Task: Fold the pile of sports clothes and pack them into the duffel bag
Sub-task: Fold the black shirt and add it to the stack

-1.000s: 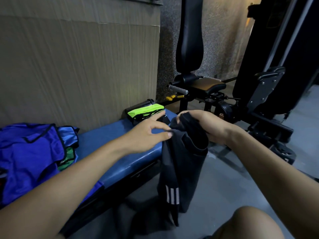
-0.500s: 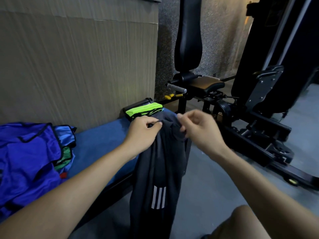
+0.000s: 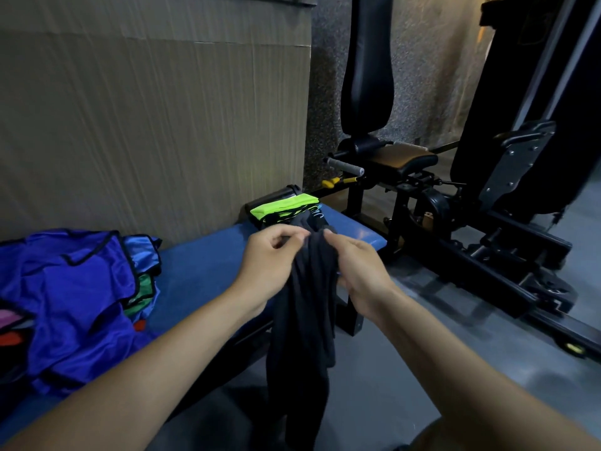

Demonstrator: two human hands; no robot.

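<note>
Both hands pinch the top edge of a dark garment [image 3: 305, 320]: the left hand [image 3: 270, 265] and right hand [image 3: 357, 275] grip it close together, and it hangs unfolded below them, off the desk [image 3: 201, 271] edge. Beyond the grip lies a neon-green item [image 3: 283, 206], seemingly folded; left of it an unfolded blue pile [image 3: 71, 297] waits. No duffel bag can be identified with certainty, so most work remains.

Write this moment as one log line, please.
step: folding | left hand: pinches black garment | right hand: pinches it too | garment: hanging beside blue bench | blue clothes pile: waiting
</note>
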